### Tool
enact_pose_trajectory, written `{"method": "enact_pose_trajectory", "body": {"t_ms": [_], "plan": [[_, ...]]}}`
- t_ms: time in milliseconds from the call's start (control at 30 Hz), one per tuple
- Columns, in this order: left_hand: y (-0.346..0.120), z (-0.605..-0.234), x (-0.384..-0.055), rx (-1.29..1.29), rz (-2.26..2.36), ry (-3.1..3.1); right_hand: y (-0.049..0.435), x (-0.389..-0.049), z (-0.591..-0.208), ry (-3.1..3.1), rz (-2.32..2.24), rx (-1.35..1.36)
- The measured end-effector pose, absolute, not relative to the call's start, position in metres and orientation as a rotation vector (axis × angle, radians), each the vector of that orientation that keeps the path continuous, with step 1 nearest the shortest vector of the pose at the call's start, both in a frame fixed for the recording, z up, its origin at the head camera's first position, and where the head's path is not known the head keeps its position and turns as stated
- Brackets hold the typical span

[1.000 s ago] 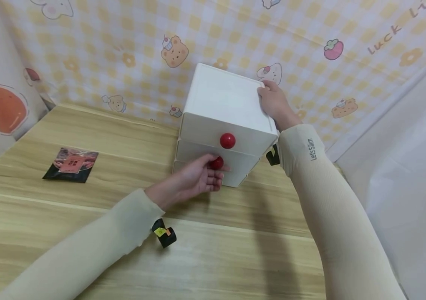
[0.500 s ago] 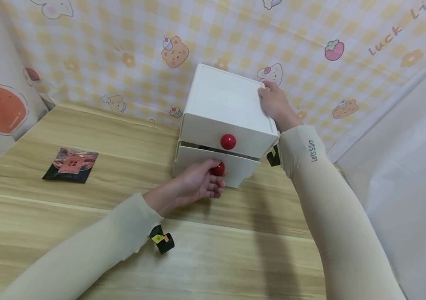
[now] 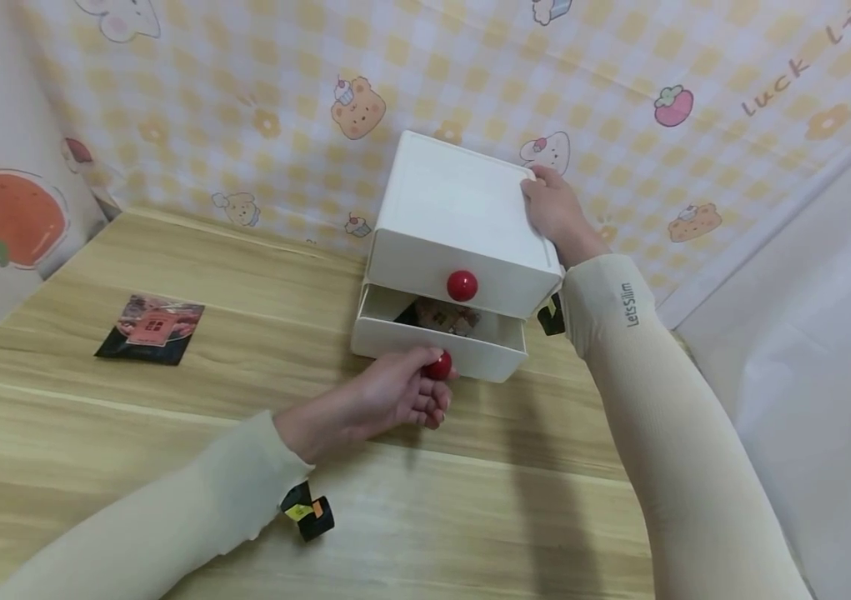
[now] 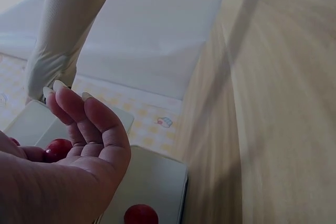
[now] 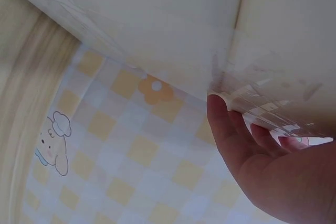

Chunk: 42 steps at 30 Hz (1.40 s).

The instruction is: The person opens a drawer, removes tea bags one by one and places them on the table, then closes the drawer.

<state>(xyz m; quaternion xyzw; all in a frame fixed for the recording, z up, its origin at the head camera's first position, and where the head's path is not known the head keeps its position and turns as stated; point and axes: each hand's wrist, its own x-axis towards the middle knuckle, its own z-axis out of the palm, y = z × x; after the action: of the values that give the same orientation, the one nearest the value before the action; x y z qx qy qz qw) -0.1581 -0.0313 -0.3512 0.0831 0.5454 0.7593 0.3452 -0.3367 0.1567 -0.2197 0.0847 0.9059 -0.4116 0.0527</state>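
A white drawer unit (image 3: 463, 187) with round red knobs stands against the back wall. Its middle drawer (image 3: 473, 354) is pulled partly out. Thumb and index finger of my left hand (image 3: 395, 398) pinch that drawer's red knob (image 3: 438, 365); the other fingers curl loosely below. Inside the drawer lies a dark printed packet (image 3: 443, 317), partly hidden under the upper drawer. My right hand (image 3: 556, 208) grips the unit's top right edge towards the back. In the left wrist view, a lower drawer's red knob (image 4: 140, 214) also shows.
On the wooden table (image 3: 230, 492), a black and red food packet (image 3: 153, 328) lies flat to the left of the unit. A yellow checked cloth (image 3: 282, 158) covers the back wall, with white sheeting (image 3: 815, 317) at the right.
My left hand has drawn the middle drawer out towards me, from shut to partly open, and the packet inside has come into view. The right hand keeps its grip on the unit.
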Motion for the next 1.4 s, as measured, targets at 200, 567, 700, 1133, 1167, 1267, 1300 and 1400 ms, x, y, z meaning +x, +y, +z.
{"method": "enact_pose_trajectory", "body": {"t_ms": [200,567,700,1133,1167,1267,1300,1400], "plan": [[-0.032,-0.353,-0.147,0.223,1.948,1.412,0.157,-0.335,-0.219,2.753,-1.252,0.266],[-0.036,-0.356,-0.122,0.277,1.942,1.369,0.157,-0.336,-0.219,2.762,-1.271,0.252],[-0.037,-0.356,-0.112,0.275,1.937,1.339,0.157,-0.336,-0.219,2.755,-1.284,0.254],[-0.036,-0.357,-0.084,0.227,1.929,1.262,0.158,-0.336,-0.219,2.755,-1.281,0.246],[-0.036,-0.357,-0.082,0.222,1.927,1.26,0.158,-0.336,-0.219,2.752,-1.283,0.249],[-0.035,-0.359,-0.078,0.204,1.923,1.262,0.158,-0.335,-0.219,2.751,-1.279,0.247],[-0.035,-0.36,-0.076,0.2,1.921,1.266,0.158,-0.335,-0.219,2.749,-1.279,0.248],[-0.037,-0.362,-0.072,0.187,1.913,1.276,0.157,-0.336,-0.22,2.75,-1.282,0.246]]}}
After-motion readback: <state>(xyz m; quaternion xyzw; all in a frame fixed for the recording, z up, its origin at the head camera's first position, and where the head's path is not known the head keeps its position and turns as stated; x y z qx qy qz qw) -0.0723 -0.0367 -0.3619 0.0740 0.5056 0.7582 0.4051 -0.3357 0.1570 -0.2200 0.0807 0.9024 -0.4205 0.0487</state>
